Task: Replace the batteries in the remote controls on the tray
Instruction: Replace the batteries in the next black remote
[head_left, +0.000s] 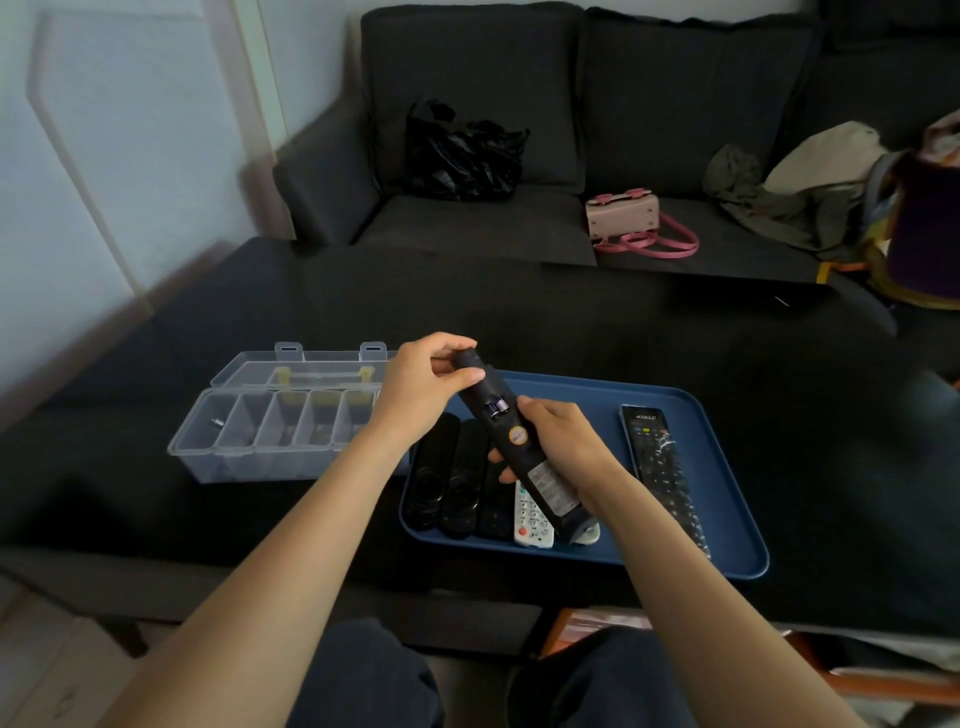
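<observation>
Remote (511, 441), black, back side up, held over the blue tray (727, 519) by both hands, tilted with its top end toward 11 o'clock and lower end toward 5. Left hand (426, 387) grips the top end, thumb laid across it; right hand (563, 441) wraps the middle from the 3 o'clock side, fingers curled underneath. Battery bay looks open, something purple and cylindrical showing across the body just above the right hand; can't tell if it's one cell or two. Round yellow sticker and a white label below it. On the tray under the held unit: three black remotes (457, 483) side by side at 9 o'clock, a white remote (531, 519) beside them, and a long black remote (662, 473) lying alone at 3 o'clock. Clear compartment box (270, 441), lid open, sits on the dark tabletop (571, 322) at 9 o'clock of the tray, just beside it.
</observation>
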